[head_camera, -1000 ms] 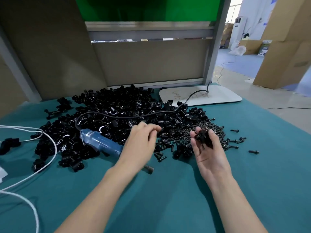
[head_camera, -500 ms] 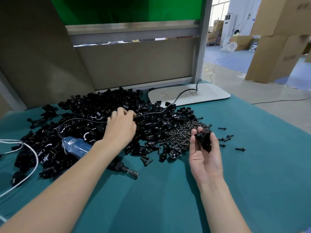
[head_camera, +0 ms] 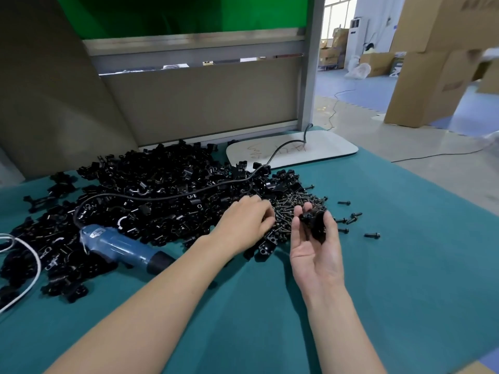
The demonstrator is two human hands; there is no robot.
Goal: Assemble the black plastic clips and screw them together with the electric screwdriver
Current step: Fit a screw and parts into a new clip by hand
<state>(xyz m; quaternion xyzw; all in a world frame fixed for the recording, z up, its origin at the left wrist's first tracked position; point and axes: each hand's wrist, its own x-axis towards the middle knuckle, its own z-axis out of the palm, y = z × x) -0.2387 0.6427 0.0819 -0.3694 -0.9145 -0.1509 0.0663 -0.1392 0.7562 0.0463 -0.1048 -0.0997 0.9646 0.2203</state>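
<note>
Right of the loose clips, one clip sits pinched between thumb and fingers of the upturned right hand, seemingly awaiting its screw. The left hand curls its fingers into the screws; whether they hold one, I cannot tell. The screwdriver lies idle at near left, so most work remains. Its label and the scrawl on the white board are unreadable.

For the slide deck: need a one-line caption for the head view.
Left hand at the screw pile, right hand holding a black clip, electric screwdriver lying on the teal table.
</note>
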